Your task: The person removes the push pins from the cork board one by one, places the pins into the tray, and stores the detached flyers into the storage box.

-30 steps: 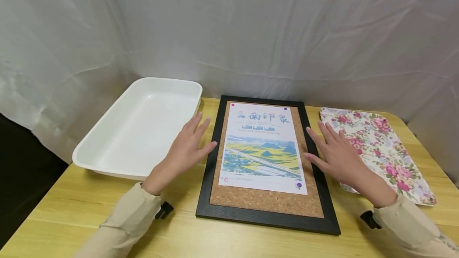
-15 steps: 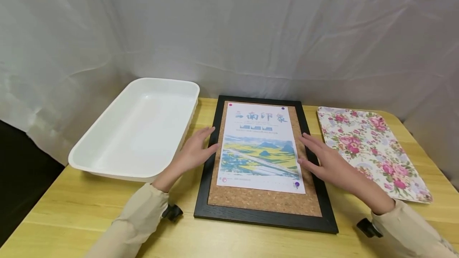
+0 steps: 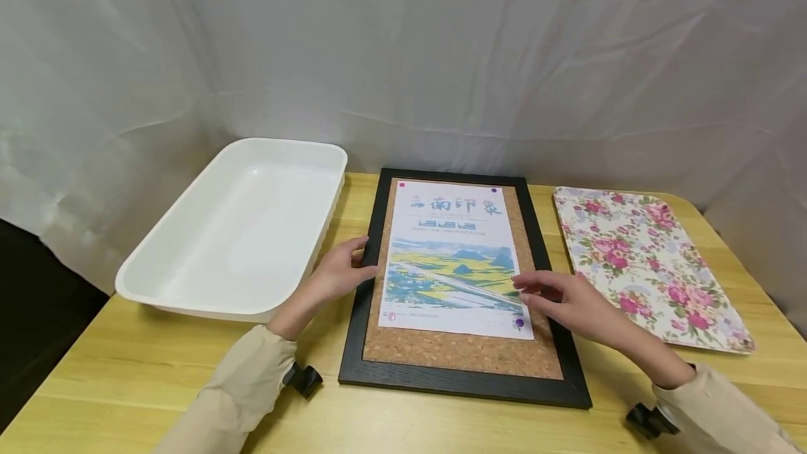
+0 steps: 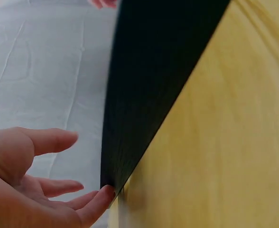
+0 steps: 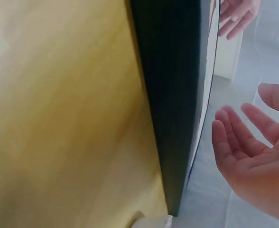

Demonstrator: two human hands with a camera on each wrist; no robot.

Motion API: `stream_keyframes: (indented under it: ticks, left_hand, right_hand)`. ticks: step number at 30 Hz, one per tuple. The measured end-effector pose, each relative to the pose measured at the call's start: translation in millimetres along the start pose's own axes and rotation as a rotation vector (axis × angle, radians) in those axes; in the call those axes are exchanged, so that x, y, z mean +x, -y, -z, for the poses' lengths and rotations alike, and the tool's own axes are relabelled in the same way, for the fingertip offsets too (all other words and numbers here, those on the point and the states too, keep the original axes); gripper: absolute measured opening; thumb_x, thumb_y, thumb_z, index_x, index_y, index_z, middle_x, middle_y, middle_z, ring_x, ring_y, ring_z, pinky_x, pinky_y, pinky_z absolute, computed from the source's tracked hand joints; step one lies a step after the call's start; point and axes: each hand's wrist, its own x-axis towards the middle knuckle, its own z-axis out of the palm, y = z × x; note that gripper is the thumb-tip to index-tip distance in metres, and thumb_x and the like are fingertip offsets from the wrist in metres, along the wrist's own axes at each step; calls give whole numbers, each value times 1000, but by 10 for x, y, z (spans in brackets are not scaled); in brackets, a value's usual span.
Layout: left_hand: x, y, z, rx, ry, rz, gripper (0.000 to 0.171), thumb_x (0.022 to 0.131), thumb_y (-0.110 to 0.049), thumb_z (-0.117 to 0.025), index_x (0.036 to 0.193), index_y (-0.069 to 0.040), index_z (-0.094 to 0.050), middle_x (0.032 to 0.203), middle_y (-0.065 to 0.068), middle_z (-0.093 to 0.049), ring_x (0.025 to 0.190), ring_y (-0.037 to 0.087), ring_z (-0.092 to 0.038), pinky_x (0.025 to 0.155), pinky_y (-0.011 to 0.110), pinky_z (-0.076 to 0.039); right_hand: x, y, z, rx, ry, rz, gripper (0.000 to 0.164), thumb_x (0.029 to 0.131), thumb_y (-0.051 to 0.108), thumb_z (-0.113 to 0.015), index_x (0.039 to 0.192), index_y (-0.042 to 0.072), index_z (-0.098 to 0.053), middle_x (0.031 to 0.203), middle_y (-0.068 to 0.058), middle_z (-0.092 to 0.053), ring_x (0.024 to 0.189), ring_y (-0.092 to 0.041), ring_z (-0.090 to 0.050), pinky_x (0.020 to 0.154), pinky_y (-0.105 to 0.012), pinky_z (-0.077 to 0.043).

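A cork board [image 3: 463, 357] in a black frame lies flat on the wooden table. Round coloured pushpins, such as a purple one [image 3: 520, 323], mark the corners of the printed landscape poster [image 3: 450, 279] on it. My left hand [image 3: 334, 275] is at the frame's left side, and in the left wrist view a fingertip [image 4: 104, 194] meets the black edge [image 4: 144, 85] low down. Over the frame's right side, my right hand [image 3: 570, 300] has loosely bent fingers with nothing in them; its fingertips overlap the poster's right edge in the head view.
To the left stands a deep white tray [image 3: 227, 230]. A flower-patterned tray [image 3: 656, 268] lies at the right, just beyond my right hand. Grey cloth [image 3: 441, 69] hangs behind the wooden table [image 3: 145, 370].
My right hand has moved left, from beside the frame to over the poster's edge, its fingers bending more. My left hand's fingers have drawn lower along the frame's left side.
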Motion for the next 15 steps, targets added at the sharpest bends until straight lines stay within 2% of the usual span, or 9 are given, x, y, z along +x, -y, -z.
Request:
stream_keyframes:
  ticks: [3,8,15]
  left_hand:
    - [6,19,-6,-27,-5,43,68,92,-9,-65,150,2,-30,140,25,-46,122,38,-50,94,48,-46]
    - [20,33,1,-32,-9,65,62,92,-3,-63,147,3,-35,132,25,-53,115,36,-56,90,45,-49]
    - [41,62,20,-36,-3,77,57,90,3,-62,144,3,-41,133,24,-52,120,36,-52,88,43,-50]
  right_hand:
    - [-12,-19,-6,59,34,-49,27,97,13,-59,119,-1,-65,112,-13,-68,93,-16,-65,72,-26,-53]
    - [-44,-64,-2,111,79,-103,27,98,18,-58,118,0,-67,112,-12,-68,93,-14,-65,74,-26,-53]
    - [-91,-112,6,157,134,-122,27,98,18,-59,115,-1,-68,101,-8,-69,79,-13,-62,67,-28,-52]
